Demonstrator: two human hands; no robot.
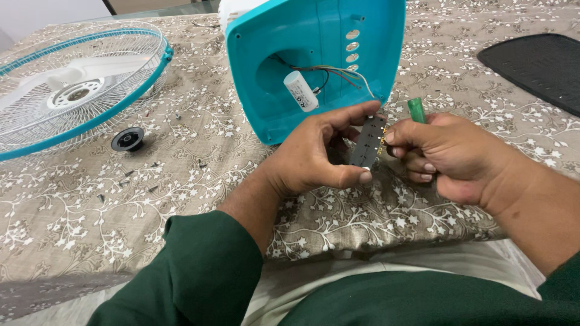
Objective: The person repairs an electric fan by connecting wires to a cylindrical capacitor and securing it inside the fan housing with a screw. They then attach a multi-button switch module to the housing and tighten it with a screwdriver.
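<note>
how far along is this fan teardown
Done: the fan grille lies detached, screws loose on the cloth, and the teal housing is open with its capacitor exposed. In hand: left hand holds the black switch strip; right hand grips a green-handled tool. Left: wires still attached.

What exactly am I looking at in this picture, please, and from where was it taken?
The camera sits on a person's head and looks down at their own two bare hands above a flower-patterned cloth. The left hand pinches a narrow dark switch strip between thumb and fingers. The right hand grips a green-handled tool against that strip. Behind stands an opened teal fan housing with a white capacitor and coloured wires. To the left lie the fan grille, a black knob and loose screws.
</note>
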